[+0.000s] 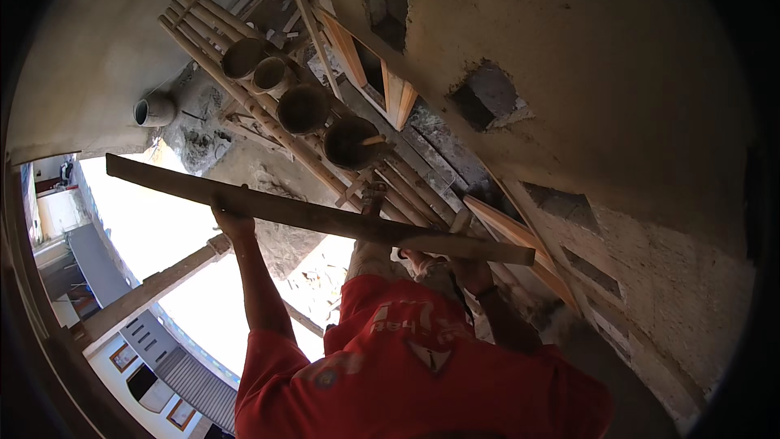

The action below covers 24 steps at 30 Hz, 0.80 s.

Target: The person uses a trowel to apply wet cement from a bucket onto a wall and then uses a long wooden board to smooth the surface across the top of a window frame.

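Red shirt [414, 386] is right up close at the bottom of the frame, and past it the person has a long, straight board [333, 218] slung across the middle, running from the left side down to right of centre. Left hand [236, 223] is wrapped around it left of centre, fingers curled in and gripping. Right hand [470, 275] is up against it near the lower-right end, but the board hides most of the fingers, so I can't tell how tightly they're closed.

Looks like wood to me, so my guess is stiff, not fragile, and light enough to lift, just awkward because of the length. It'd probably swing at the ends if you held it in one spot. I'd go two hands spread wide, like that, gripping the long edges. Surface looks dull and dirty, so gritty rather than slippery, though any damp mortar on it could change that.

Watch the tips: the right end is close to the wooden frame [520, 232] by the wall [650, 114], and four buckets [302, 110] sit on bamboo poles [272, 118] above centre.
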Each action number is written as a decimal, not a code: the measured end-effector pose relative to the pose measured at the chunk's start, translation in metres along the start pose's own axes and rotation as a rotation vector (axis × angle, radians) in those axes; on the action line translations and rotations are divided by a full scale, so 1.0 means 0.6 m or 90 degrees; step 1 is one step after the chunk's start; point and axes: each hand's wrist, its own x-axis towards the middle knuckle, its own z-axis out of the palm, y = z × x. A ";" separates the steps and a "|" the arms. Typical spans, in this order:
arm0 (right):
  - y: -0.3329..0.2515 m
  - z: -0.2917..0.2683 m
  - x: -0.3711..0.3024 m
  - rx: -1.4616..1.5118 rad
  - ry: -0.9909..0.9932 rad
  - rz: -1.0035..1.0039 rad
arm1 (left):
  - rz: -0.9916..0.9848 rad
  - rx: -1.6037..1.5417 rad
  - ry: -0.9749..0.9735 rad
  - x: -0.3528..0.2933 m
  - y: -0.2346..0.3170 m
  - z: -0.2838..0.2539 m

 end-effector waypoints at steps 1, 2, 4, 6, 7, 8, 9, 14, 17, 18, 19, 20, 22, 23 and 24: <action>0.003 -0.004 -0.001 0.008 -0.004 0.043 | 0.009 0.020 0.024 -0.014 0.013 -0.015; 0.005 -0.007 -0.002 0.017 -0.007 0.086 | -0.047 -0.033 0.069 -0.026 0.030 -0.029; 0.036 0.052 0.074 -0.041 0.031 0.097 | 0.159 0.277 0.077 0.051 0.076 -0.109; 0.067 0.087 0.148 -0.010 -0.008 0.163 | 0.326 0.594 0.058 0.084 0.128 -0.117; 0.071 0.099 0.171 0.038 -0.048 0.230 | 0.375 0.622 0.085 0.094 0.148 -0.118; 0.076 0.110 0.195 0.088 -0.089 0.297 | 0.366 0.539 0.102 0.083 0.156 -0.127; 0.082 0.112 0.217 0.059 -0.116 0.289 | 0.378 0.514 0.108 0.074 0.166 -0.131; 0.124 0.136 0.343 -0.146 -0.135 0.245 | 0.493 0.919 0.199 0.040 0.228 -0.163; 0.141 0.109 0.417 -0.582 -0.200 0.080 | 0.277 0.202 0.165 0.022 0.254 -0.207; 0.139 0.165 0.423 -0.655 -0.201 0.063 | 0.216 -0.011 0.237 0.013 0.259 -0.220; 0.142 0.185 0.444 -0.661 -0.195 0.073 | 0.223 0.007 0.227 0.006 0.261 -0.235; 0.151 0.201 0.469 -0.668 -0.191 0.093 | 0.237 0.029 0.226 -0.009 0.265 -0.263; 0.168 0.182 0.535 -0.528 -0.130 0.198 | 0.353 0.418 0.240 -0.039 0.272 -0.292; 0.188 0.155 0.564 -0.371 -0.071 0.278 | 0.441 0.799 0.239 -0.052 0.281 -0.291; 0.205 0.171 0.580 -0.429 -0.052 0.279 | 0.448 0.799 0.270 -0.077 0.281 -0.311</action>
